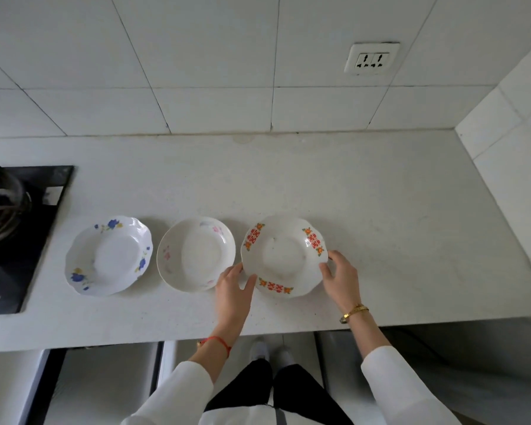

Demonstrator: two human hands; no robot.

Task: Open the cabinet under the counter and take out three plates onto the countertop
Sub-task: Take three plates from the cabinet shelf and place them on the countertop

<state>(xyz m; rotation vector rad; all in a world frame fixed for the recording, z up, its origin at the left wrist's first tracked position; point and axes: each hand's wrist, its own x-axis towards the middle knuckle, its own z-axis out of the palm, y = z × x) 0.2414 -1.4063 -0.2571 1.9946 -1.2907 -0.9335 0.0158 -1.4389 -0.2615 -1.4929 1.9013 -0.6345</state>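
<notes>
Plates out: three plates lay in a row on the counter (380, 210), apart from one another.
Blue-flowered plate (108, 255): it sat flat at the left of the row, just beside the gas hob (19, 228), with no hand on it.
Pink-flowered plate (196, 254): it sat flat in the middle, close to the left hand but seemingly not held.
Red-patterned plate (284, 255): it was at the right of the row, between both hands, and looked as if it was resting on the counter.
Left hand (234, 286): its thumb and fingers touched the red-patterned plate's left rim, loosely spread; whether they pinched it could not be told.
Right hand (341, 277): its fingers curved against the right rim, in light contact; a firm grip could not be confirmed.
Cabinet: doors (105, 381) under the counter appeared to stand open.
Done, by my judgement: the cabinet was opened and all three plates were set out.
Left: only letting go of the last plate.
</notes>
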